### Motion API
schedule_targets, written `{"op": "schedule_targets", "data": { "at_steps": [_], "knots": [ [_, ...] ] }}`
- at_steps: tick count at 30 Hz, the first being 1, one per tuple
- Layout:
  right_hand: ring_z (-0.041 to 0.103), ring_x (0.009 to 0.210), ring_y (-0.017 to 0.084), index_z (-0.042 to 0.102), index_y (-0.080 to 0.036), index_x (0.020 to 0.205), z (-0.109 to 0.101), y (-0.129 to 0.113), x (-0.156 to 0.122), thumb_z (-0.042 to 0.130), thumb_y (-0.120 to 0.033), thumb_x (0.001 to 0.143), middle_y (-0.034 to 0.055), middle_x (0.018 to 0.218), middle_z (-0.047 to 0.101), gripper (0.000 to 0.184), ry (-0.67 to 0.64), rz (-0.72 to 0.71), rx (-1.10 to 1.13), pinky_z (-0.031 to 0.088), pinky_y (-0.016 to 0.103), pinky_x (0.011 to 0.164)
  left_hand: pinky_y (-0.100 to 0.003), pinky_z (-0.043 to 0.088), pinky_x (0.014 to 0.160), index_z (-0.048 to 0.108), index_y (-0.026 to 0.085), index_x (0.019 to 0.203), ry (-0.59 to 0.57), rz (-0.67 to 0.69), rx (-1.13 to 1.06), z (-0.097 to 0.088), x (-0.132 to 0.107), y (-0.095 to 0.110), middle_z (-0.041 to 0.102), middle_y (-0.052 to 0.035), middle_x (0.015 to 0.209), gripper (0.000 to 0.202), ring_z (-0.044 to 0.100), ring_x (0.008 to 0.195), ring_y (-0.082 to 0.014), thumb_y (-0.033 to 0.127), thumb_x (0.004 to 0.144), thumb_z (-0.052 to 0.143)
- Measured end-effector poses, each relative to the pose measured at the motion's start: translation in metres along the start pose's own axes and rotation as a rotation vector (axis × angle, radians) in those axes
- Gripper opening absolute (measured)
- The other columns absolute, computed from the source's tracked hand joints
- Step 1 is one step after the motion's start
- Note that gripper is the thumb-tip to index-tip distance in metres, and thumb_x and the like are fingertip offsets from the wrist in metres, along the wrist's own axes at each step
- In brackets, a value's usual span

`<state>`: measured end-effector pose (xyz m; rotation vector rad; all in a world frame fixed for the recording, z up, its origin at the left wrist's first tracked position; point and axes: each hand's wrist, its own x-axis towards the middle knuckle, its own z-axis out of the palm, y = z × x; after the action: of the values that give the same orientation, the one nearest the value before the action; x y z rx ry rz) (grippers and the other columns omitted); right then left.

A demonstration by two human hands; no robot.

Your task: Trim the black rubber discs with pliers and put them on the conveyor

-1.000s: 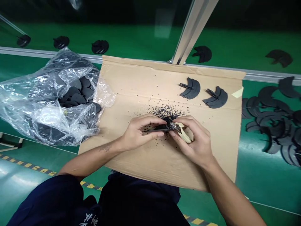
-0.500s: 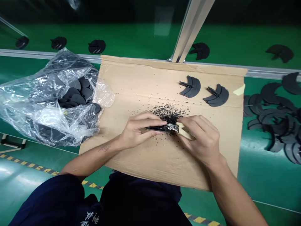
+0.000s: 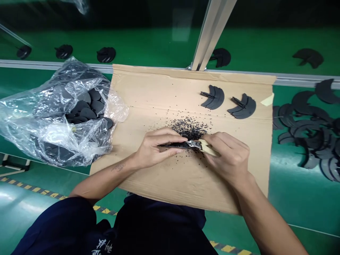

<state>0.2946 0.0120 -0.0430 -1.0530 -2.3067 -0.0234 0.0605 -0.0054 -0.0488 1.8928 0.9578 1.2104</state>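
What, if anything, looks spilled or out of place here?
Tiny black bits lie strewn over the cardboard, thickest just beyond the metal-headed tool in the right hand. Loose and uncontained, they look like spilled debris, possibly trimmings. Nothing else stands out.

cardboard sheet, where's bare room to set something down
Cardboard sheet: below left hand and right hand, toward the near edge; upper left, between plastic bag and two curved pieces, bar specks. Crowded: black bits around the hands, black pile beyond the right edge.
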Motion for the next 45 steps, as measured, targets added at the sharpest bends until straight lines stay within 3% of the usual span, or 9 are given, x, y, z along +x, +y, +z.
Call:
{"op": "schedule_targets", "data": {
  "at_steps": [8,13,21,24,28,32,35,38,45],
  "knots": [
    [0.05,0.066,0.016,0.068,-0.018,0.092,0.002,0.001,0.003,0.06,-0.021,0.093,0.0039,0.072,0.066,0.009,-0.03,-0.023,-0.224,0.036,0.031,0.06,-0.027,0.055,0.078,0.072,0.019,0.111,-0.035,-0.007,0.135,-0.001,0.001,0.001,0.071,-0.0054,0.098,0.024,0.067,0.09,-0.0132,0.017,0.087,0.073],
    [0.049,0.068,0.018,0.068,-0.019,0.095,0.001,0.004,0.001,0.057,-0.02,0.093,0.0053,0.076,0.067,0.011,-0.042,0.005,-0.239,0.033,0.033,0.062,-0.031,0.052,0.081,0.072,0.018,0.108,0.024,0.02,0.255,-0.003,0.003,-0.001,0.074,-0.0045,0.097,0.022,0.064,0.088,-0.0143,0.019,0.086,0.075],
    [0.064,0.076,0.017,0.065,-0.021,0.1,0.002,-0.006,0.006,0.073,-0.026,0.085,0.0052,0.091,0.07,0.017,-0.027,0.304,0.546,0.05,0.031,0.065,-0.028,0.057,0.083,0.069,0.017,0.103,0.069,-0.064,0.002,0.001,0.0,0.0,0.075,-0.0056,0.099,0.019,0.069,0.091,-0.0136,0.023,0.086,0.076],
    [0.066,0.077,0.018,0.064,-0.021,0.098,0.005,-0.012,0.004,0.069,-0.021,0.088,0.0064,0.09,0.071,0.011,-0.015,0.22,0.617,0.052,0.031,0.065,-0.031,0.059,0.088,0.067,0.016,0.098,0.02,-0.02,0.008,0.002,-0.002,-0.002,0.074,-0.0071,0.098,0.015,0.07,0.097,-0.0163,0.019,0.086,0.075],
    [0.066,0.075,0.019,0.064,-0.019,0.098,0.006,-0.017,0.0,0.067,-0.013,0.087,0.0093,0.088,0.073,0.013,0.049,-0.06,0.512,0.049,0.034,0.064,-0.033,0.059,0.087,0.068,0.019,0.115,-0.076,0.105,0.29,0.001,-0.004,-0.007,0.072,-0.0076,0.107,0.027,0.068,0.1,-0.0169,0.009,0.09,0.061],
    [0.067,0.076,0.018,0.062,-0.021,0.102,0.0,-0.012,0.001,0.065,-0.011,0.086,0.0075,0.089,0.072,0.019,0.045,-0.011,0.691,0.052,0.033,0.065,-0.033,0.06,0.087,0.068,0.02,0.12,-0.107,0.141,0.341,0.0,-0.005,-0.01,0.071,-0.0079,0.11,0.042,0.068,0.102,-0.0164,0.0,0.086,0.051],
    [0.066,0.076,0.019,0.063,-0.021,0.101,-0.003,-0.001,0.003,0.062,-0.012,0.088,0.007,0.087,0.071,0.016,0.063,0.083,0.46,0.05,0.033,0.065,-0.03,0.061,0.088,0.07,0.018,0.117,-0.052,0.103,0.216,-0.001,-0.003,-0.009,0.073,-0.0075,0.108,0.041,0.07,0.101,-0.0143,-0.001,0.085,0.052],
    [0.061,0.073,0.018,0.064,-0.02,0.098,-0.003,0.006,0.003,0.056,-0.013,0.091,0.007,0.084,0.071,0.012,-0.002,0.057,0.169,0.046,0.033,0.064,-0.028,0.062,0.086,0.072,0.016,0.113,-0.007,0.066,0.121,-0.001,-0.002,-0.006,0.075,-0.0079,0.105,0.034,0.071,0.099,-0.0133,0.003,0.086,0.057],
    [0.053,0.067,0.016,0.063,-0.02,0.093,-0.004,0.008,0.004,0.055,-0.012,0.092,0.004,0.08,0.07,0.011,0.014,-0.011,0.044,0.04,0.032,0.06,-0.027,0.062,0.086,0.074,0.017,0.11,-0.014,0.028,0.036,-0.001,-0.002,-0.003,0.077,-0.0064,0.103,0.033,0.072,0.097,-0.0128,0.001,0.085,0.058]
  ]
}}
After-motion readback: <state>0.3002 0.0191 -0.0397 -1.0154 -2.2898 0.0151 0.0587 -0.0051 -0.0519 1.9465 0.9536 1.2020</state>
